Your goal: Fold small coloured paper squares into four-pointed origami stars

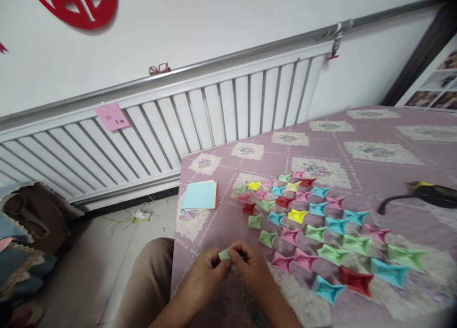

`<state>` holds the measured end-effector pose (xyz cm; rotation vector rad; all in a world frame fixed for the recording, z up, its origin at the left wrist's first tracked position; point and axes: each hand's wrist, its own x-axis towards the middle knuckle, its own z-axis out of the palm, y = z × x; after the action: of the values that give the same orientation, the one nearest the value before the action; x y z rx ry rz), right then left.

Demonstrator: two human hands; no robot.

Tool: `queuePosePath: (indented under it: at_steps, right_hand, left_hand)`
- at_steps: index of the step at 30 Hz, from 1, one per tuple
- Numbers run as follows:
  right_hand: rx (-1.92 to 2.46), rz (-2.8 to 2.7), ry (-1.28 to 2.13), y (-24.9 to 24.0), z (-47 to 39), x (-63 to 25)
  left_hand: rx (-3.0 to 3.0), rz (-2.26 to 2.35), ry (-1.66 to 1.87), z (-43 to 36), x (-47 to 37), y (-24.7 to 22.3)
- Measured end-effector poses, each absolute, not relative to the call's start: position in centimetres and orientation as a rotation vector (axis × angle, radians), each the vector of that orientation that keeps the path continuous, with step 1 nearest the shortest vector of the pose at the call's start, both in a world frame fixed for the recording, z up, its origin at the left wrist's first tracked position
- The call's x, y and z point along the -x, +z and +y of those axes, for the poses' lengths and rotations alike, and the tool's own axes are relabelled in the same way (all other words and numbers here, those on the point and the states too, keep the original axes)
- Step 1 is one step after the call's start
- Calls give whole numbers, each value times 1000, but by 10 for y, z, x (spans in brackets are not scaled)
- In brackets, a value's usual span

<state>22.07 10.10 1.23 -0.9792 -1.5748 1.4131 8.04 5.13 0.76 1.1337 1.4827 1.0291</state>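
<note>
A small folded piece of light green paper (pixel 224 254) is pinched between both hands above the near left part of the table. My left hand (pixel 210 271) grips its left side, and my right hand (pixel 247 262) has fingertips closed on its right side. Rows of folded paper boats in green, pink, blue, yellow and red stand to the right of my hands; a pink boat (pixel 283 261) is nearest my right hand. Beyond my left hand lies a stack of square paper (pixel 200 195), light blue on top.
A patterned purple cloth covers the table (pixel 264 164). At the right lies a black and yellow object (pixel 433 194). Behind the table are a white radiator (pixel 221 109) with a pink note (pixel 112 117), and glasses (pixel 159 69) above it. Cables (pixel 143 215) lie on the floor.
</note>
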Motion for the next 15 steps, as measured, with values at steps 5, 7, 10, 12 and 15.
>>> queuePosePath:
  at_steps: [5, 7, 10, 12, 15]
  right_hand:
    - [1052, -1527, 1401, 16, 103, -222]
    - [1062, -1495, 1421, 16, 103, -221]
    - [1080, -1429, 1437, 14, 104, -221]
    - [1090, -1373, 1442, 12, 105, -220]
    - [1059, -1279, 1495, 10, 106, -218]
  left_hand:
    - [-1089, 1469, 1011, 50, -85, 14]
    - [-1065, 1456, 998, 49, -88, 18]
    - [-1000, 1447, 1001, 48, -91, 21]
    - [-972, 1444, 1007, 48, -93, 22]
    - [-979, 1461, 992, 48, -93, 23]
